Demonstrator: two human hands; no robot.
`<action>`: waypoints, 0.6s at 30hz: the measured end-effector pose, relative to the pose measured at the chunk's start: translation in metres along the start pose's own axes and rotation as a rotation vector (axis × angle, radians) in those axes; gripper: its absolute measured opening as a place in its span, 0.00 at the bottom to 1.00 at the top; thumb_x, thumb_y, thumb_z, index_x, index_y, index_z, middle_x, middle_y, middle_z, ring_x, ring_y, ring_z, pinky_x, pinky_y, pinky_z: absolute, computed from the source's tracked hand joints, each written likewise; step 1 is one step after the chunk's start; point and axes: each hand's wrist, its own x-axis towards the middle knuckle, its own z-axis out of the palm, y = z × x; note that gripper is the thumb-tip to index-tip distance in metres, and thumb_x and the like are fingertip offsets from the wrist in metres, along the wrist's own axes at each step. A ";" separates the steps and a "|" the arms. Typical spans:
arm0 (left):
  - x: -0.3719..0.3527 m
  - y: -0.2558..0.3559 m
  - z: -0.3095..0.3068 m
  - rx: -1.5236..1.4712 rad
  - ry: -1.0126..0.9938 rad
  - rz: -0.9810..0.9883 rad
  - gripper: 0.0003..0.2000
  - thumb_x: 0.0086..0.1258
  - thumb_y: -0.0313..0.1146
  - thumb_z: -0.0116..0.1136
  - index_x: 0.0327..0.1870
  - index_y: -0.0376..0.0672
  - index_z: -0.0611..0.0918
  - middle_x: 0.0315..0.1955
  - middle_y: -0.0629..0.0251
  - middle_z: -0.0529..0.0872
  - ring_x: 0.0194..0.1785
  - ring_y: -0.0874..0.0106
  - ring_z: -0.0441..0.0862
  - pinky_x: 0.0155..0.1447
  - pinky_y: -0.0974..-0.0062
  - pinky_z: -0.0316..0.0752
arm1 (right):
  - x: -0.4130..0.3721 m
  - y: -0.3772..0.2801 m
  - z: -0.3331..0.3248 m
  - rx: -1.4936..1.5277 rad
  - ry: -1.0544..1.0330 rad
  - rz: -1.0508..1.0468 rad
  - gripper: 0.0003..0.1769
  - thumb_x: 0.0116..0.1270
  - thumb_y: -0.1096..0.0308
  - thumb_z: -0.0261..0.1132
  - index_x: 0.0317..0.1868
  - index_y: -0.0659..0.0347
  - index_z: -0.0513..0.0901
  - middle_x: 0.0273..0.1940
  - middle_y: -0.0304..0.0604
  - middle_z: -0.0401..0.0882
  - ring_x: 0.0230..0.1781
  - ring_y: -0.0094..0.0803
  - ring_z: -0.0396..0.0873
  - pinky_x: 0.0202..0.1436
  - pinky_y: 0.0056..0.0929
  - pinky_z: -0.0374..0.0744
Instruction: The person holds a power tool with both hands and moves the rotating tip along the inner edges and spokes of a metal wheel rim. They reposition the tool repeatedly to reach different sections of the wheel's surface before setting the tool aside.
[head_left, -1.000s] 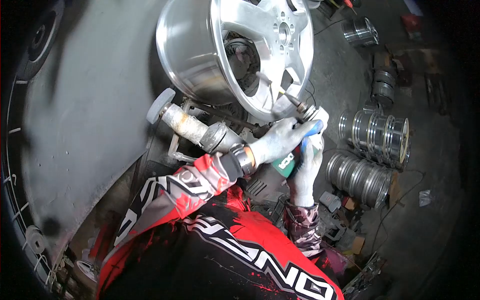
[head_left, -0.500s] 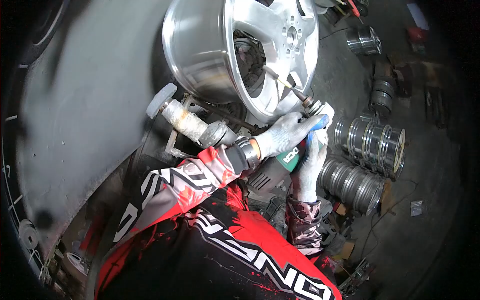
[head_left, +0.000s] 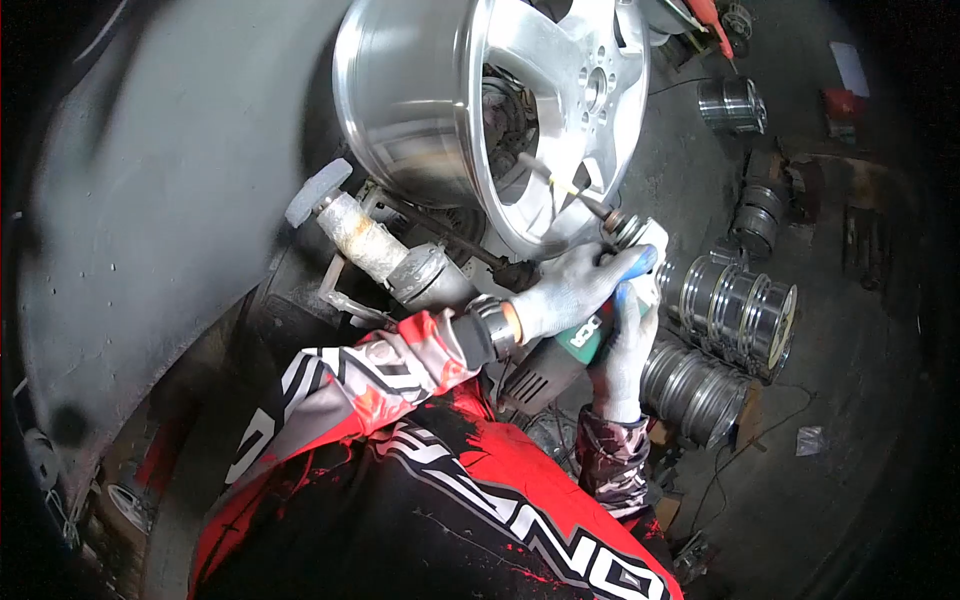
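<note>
Both of my gloved hands grip a green and black die grinder (head_left: 545,372). My left hand (head_left: 572,290) is closed over the white front of its body, thumb toward the nose. Around the side of the same grip, my right hand (head_left: 625,352) wraps from below. A thin shaft (head_left: 582,196) extends from the nose up and left, and its tip overlaps a spoke opening of a big silver alloy wheel (head_left: 520,60). The wheel stands tilted, with its spoked face toward the right.
Left of the wheel sits a dusty motor (head_left: 365,235) with a grey disc (head_left: 320,190) on its end. Several shiny wheel rims (head_left: 735,305) lie on the floor at right, with ribbed grey rims (head_left: 690,385) below them. A large grey panel (head_left: 170,200) fills the left side.
The view has shifted slightly, with the wheel now a little further right. Both hands keep their hold on the die grinder, whose shaft still points at the spokes.
</note>
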 end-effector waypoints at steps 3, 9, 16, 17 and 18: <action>0.008 0.031 0.000 -0.036 -0.037 0.140 0.29 0.79 0.55 0.53 0.62 0.34 0.80 0.51 0.62 0.86 0.55 0.77 0.80 0.61 0.76 0.73 | 0.018 -0.014 0.010 0.033 -0.014 -0.024 0.25 0.77 0.63 0.64 0.69 0.63 0.70 0.60 0.44 0.79 0.59 0.31 0.80 0.64 0.32 0.77; 0.017 0.018 0.001 -0.141 -0.032 0.158 0.27 0.79 0.54 0.54 0.60 0.36 0.82 0.49 0.64 0.86 0.54 0.78 0.79 0.60 0.77 0.73 | 0.024 -0.008 0.006 0.036 -0.052 -0.012 0.30 0.75 0.64 0.66 0.71 0.63 0.67 0.62 0.46 0.76 0.60 0.33 0.78 0.64 0.33 0.78; 0.011 -0.001 0.003 -0.133 -0.015 0.236 0.26 0.80 0.53 0.53 0.60 0.36 0.82 0.49 0.67 0.85 0.54 0.78 0.79 0.59 0.77 0.74 | 0.010 -0.003 0.002 0.030 -0.063 -0.003 0.25 0.78 0.62 0.63 0.69 0.62 0.71 0.61 0.45 0.79 0.58 0.32 0.80 0.62 0.31 0.79; 0.014 0.004 0.004 -0.134 -0.038 0.249 0.27 0.79 0.54 0.53 0.60 0.36 0.82 0.49 0.67 0.85 0.54 0.78 0.79 0.59 0.77 0.74 | 0.017 -0.007 0.001 0.030 -0.077 -0.008 0.25 0.78 0.61 0.63 0.69 0.63 0.71 0.61 0.45 0.79 0.58 0.32 0.80 0.61 0.32 0.80; 0.018 0.009 0.004 -0.136 -0.034 0.249 0.27 0.79 0.54 0.53 0.60 0.36 0.82 0.49 0.67 0.85 0.54 0.78 0.79 0.59 0.77 0.74 | 0.024 -0.010 0.000 0.030 -0.090 -0.012 0.26 0.78 0.61 0.63 0.70 0.63 0.70 0.61 0.45 0.79 0.58 0.32 0.81 0.61 0.32 0.80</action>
